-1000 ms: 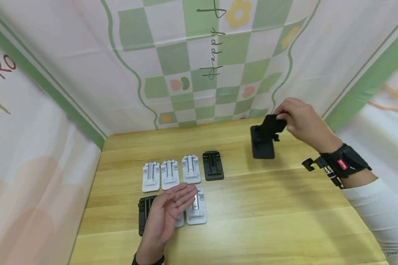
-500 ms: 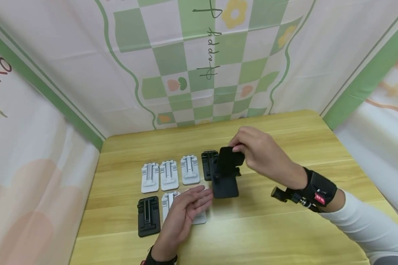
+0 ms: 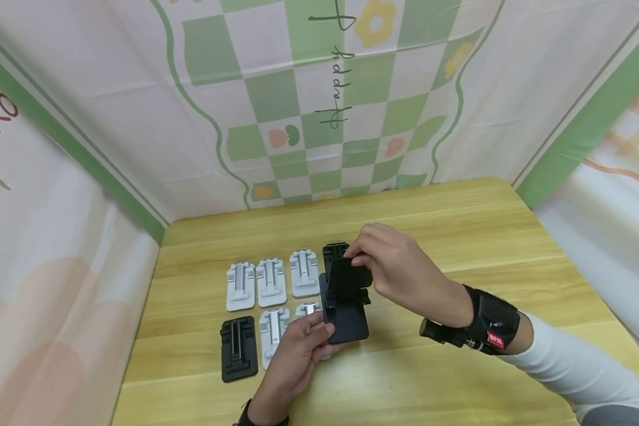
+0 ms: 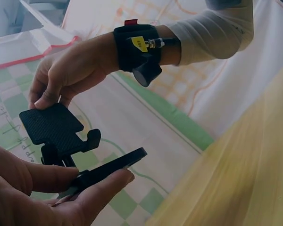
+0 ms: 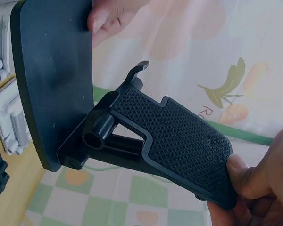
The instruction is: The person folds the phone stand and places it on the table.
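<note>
A black foldable phone stand point(image 3: 349, 324) is held above the table between both hands, its support plate unfolded at an angle from the flat base. My left hand point(image 3: 294, 350) grips the base by its left edge, thumb on top. With thumb and fingers, my right hand point(image 3: 402, 269) pinches the far end of the support plate. The right wrist view shows this plate's textured face point(image 5: 174, 136), the hinged arm and a small hooked lip. From the left wrist view, the base point(image 4: 111, 167) sits between left thumb and fingers.
Folded phone stands lie in two rows on the wooden table point(image 3: 458, 236): several white ones point(image 3: 271, 281), a black one point(image 3: 238, 349) at front left, and another black one point(image 3: 334, 253) partly hidden behind the held stand. Patterned cloth point(image 3: 319, 89) hangs around the table.
My right hand has brought the black phone stand from the back right to the left and nearer. My left hand, earlier open with palm up, has moved right and now grips its base.
</note>
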{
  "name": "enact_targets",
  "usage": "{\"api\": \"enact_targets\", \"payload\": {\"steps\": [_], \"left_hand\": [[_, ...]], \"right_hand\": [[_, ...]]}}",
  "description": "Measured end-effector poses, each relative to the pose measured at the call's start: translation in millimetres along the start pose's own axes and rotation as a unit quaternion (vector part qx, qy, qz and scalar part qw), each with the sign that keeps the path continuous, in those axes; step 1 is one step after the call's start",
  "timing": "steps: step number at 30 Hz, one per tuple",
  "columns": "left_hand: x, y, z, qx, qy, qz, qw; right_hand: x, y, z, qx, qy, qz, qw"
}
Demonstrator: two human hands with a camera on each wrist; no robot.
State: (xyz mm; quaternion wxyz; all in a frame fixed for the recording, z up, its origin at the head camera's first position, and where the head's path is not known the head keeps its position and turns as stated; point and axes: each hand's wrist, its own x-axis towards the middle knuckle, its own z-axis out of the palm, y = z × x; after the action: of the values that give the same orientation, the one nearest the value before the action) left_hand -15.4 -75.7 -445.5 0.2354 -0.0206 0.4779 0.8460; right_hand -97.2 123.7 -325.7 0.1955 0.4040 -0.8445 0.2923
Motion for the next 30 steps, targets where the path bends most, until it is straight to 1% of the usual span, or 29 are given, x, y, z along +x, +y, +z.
{"api": "enact_targets", "payload": {"steps": [3, 6, 9, 10, 13, 16, 17, 19, 22, 24, 26, 28, 30], "left_hand": [[-0.1, 0.0, -0.6, 0.013, 0.013, -0.002, 0.9998], [-0.5, 0.8, -1.2, 0.028, 0.024, 0.001, 0.9993], [-0.7, 1.1, -2.0, 0.041, 0.026, 0.010, 0.9988], [-0.8, 1.0, -2.2, 0.044, 0.025, 0.013, 0.9987], [-0.9, 1.5, -2.2, 0.041, 0.026, 0.016, 0.9987], [-1.9, 3.9, -1.3, 0.036, 0.025, 0.015, 0.9989], [-2.2, 5.1, -0.9, 0.035, 0.024, 0.014, 0.9990], [-3.0, 7.2, -0.1, 0.030, 0.019, 0.012, 0.9993], [-4.4, 9.2, 0.5, 0.018, 0.007, 0.011, 0.9998], [-5.3, 9.7, 0.7, 0.009, -0.003, 0.012, 0.9999], [-5.9, 9.7, 0.7, 0.002, -0.011, 0.015, 0.9998], [-6.3, 9.5, 0.3, 0.001, -0.016, 0.020, 0.9997], [-6.7, 9.6, -0.2, 0.002, -0.016, 0.022, 0.9996]], "right_hand": [[0.3, -2, -2, 0.002, -0.004, 0.003, 1.0000], [1.0, -4, -3, 0.012, -0.004, -0.002, 0.9999], [3.1, -5, -3, 0.020, -0.002, -0.015, 0.9997], [3.7, -4, -3, 0.025, -0.003, -0.013, 0.9996], [3.8, 0, -3, 0.041, -0.016, 0.011, 0.9990], [1.9, 4, -1, 0.061, -0.051, 0.064, 0.9948], [1.0, 6, 1, 0.072, -0.066, 0.080, 0.9920], [-0.7, 9, 4, 0.108, -0.096, 0.114, 0.9829], [-4.3, 14, 14, 0.183, -0.128, 0.159, 0.9618], [-7.8, 17, 21, 0.231, -0.136, 0.184, 0.9457], [-11.2, 19, 28, 0.261, -0.133, 0.197, 0.9355], [-13.7, 20, 33, 0.280, -0.123, 0.198, 0.9312], [-15.3, 21, 36, 0.286, -0.109, 0.191, 0.9326]]}}
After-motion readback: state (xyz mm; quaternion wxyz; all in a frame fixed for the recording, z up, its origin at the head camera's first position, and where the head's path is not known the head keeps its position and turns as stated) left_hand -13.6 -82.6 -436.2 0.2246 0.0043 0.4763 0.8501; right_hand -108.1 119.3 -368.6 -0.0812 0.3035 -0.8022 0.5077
